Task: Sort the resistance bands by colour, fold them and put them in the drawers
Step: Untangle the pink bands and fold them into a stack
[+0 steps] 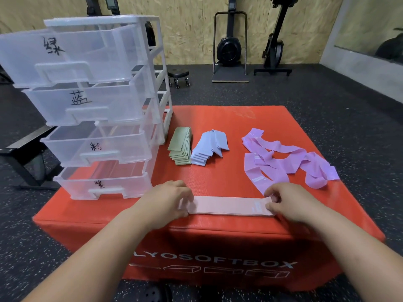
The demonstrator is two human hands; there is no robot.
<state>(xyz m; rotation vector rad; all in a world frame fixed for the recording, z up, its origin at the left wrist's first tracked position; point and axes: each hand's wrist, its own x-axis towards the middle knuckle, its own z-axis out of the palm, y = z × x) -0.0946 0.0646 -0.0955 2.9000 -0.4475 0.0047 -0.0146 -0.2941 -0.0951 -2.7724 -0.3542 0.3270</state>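
Four clear drawers [82, 62] stand pulled out of a white drawer unit [162, 83] on a red box [218, 118], each marked by hand. The bands lie outside them on the box: a folded green stack [181, 147], a blue stack [207, 147] just beside it, and loose purple bands [287, 162] further right. At the near edge, the left hand [168, 201] and right hand [290, 201] each pinch one end of a flat pink band [229, 207] with curled fingers.

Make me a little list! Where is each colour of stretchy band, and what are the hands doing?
Green fabric bands: folded stack beside clear plastic drawers
Blue fabric bands: folded stack, right of green
Purple fabric bands: loose, unfolded pile
Pink fabric bands: flat, near front edge
Left hand: grips pink left end
Right hand: pinches right end
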